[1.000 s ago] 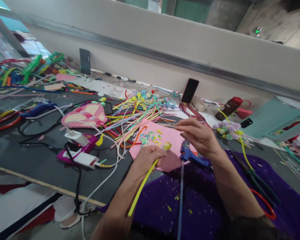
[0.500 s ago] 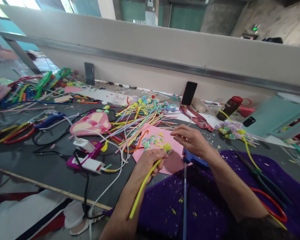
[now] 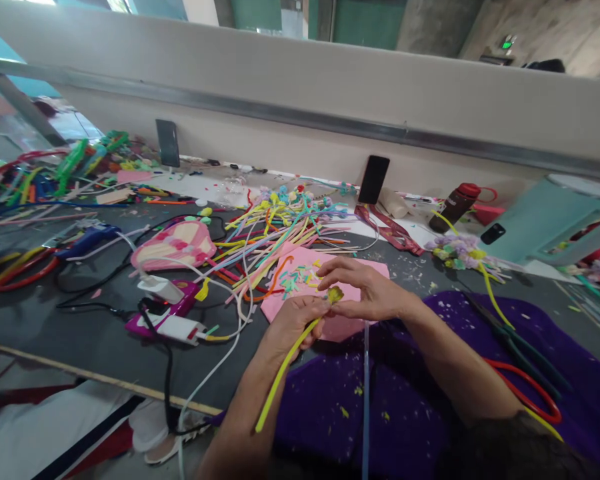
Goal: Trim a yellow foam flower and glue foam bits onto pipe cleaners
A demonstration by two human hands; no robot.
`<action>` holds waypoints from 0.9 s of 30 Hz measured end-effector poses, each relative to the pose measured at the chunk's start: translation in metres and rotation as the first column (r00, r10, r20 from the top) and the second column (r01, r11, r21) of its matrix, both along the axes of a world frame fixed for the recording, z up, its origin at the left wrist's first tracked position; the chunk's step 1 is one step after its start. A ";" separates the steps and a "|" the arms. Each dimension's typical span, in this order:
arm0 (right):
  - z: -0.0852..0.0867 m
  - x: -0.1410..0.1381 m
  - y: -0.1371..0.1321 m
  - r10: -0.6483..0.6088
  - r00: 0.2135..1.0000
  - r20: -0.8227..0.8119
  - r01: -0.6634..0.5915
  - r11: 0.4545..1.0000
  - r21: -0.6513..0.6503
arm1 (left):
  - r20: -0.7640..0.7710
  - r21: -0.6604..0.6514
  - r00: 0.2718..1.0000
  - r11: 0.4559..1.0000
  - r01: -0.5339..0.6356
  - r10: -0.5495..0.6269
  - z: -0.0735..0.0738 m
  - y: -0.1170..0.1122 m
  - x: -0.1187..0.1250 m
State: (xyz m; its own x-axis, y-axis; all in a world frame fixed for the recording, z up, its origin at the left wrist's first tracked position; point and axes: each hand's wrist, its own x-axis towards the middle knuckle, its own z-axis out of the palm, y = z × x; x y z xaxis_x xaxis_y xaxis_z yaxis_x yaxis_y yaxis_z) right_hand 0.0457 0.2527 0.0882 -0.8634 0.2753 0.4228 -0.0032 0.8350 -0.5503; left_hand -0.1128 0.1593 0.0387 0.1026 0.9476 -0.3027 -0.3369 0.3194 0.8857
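Note:
My left hand is closed around a yellow pipe-cleaner stem, which slants down toward me along the forearm. Just above those fingertips sits a small yellow flower head, held over a pink foam sheet. Curved about the flower comes my right hand, fingers apart and thumb close to the flower's underside; whether it touches is unclear. Small cut pipe-cleaner pieces lie on the sheet. A long glue stick points toward me below the right hand, and the blue glue gun is hidden there.
Bundled pipe-cleaner flowers lie behind the sheet. A purple power strip with cables is at left. Pliers rest on purple cloth at right. A phone, bottle and light-blue bin stand behind.
My right hand has moved left and down from beside the flower to curve around it, covering the blue glue gun. My left hand keeps its hold on the stem. The view has shifted slightly.

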 end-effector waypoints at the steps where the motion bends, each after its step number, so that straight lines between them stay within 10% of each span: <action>1: 0.001 0.000 0.000 -0.005 1.000 -0.011 0.005 1.000 -0.007 | 0.002 0.001 1.000 1.000 -0.011 0.011 0.001 0.000 0.000; 12: -0.007 0.018 0.035 -0.465 0.885 0.002 0.449 0.852 -0.269 | 0.281 0.026 0.867 0.899 -0.437 0.413 0.009 0.007 -0.014; 27: -0.029 -0.012 0.055 -0.528 0.744 0.410 0.475 0.849 0.230 | 0.306 0.038 0.847 0.884 -0.466 0.434 0.012 0.006 -0.013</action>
State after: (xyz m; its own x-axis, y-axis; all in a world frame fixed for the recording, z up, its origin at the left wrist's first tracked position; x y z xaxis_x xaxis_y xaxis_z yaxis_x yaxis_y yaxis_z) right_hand 0.0337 0.3074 0.0594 -0.7102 0.6992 0.0825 0.6528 0.6979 -0.2946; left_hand -0.1257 0.1655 0.0505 -0.2782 0.9348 -0.2210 -0.6593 -0.0185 0.7517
